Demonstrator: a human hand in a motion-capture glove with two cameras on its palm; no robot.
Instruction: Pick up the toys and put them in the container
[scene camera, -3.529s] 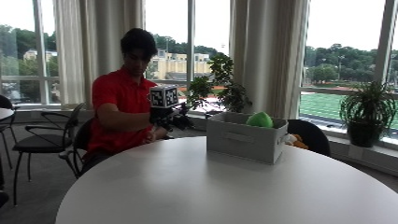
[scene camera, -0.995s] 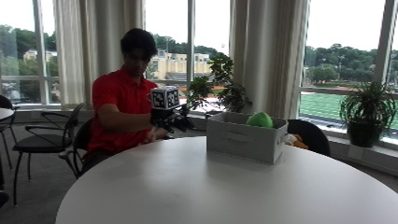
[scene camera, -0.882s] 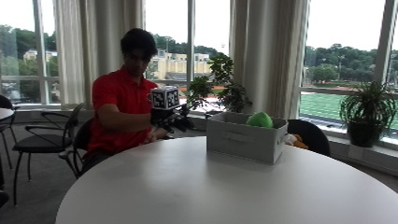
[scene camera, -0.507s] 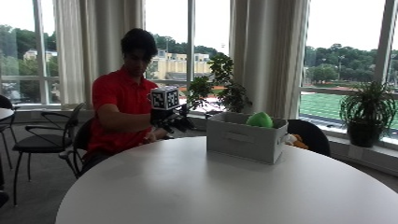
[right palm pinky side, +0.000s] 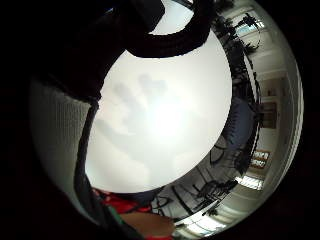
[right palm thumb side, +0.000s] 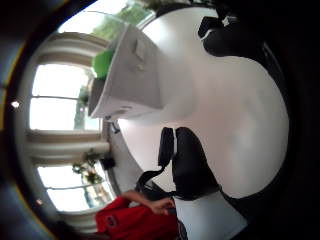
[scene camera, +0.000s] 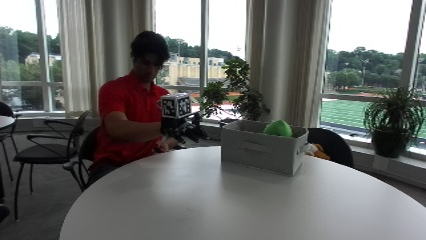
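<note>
A grey fabric container (scene camera: 263, 150) stands on the round white table (scene camera: 233, 200), towards its far side. A green toy (scene camera: 277, 128) pokes above the container's rim. My gloved right hand (scene camera: 185, 131) hovers over the table's far edge, to the left of the container and apart from it, fingers relaxed and holding nothing. The thumb side palm view shows the container (right palm thumb side: 135, 75) with the green toy (right palm thumb side: 102, 62) inside, and black glove fingers (right palm thumb side: 190, 167) over the white tabletop. In the little finger side palm view there is only bare tabletop (right palm pinky side: 165, 115) with the hand's shadow.
A small brownish thing (scene camera: 318, 151) lies behind the container on a dark chair (scene camera: 333, 142). Black chairs (scene camera: 53, 145) stand at the left. A potted plant (scene camera: 393, 120) sits on the window ledge at the right, and another plant (scene camera: 236, 95) is behind the hand.
</note>
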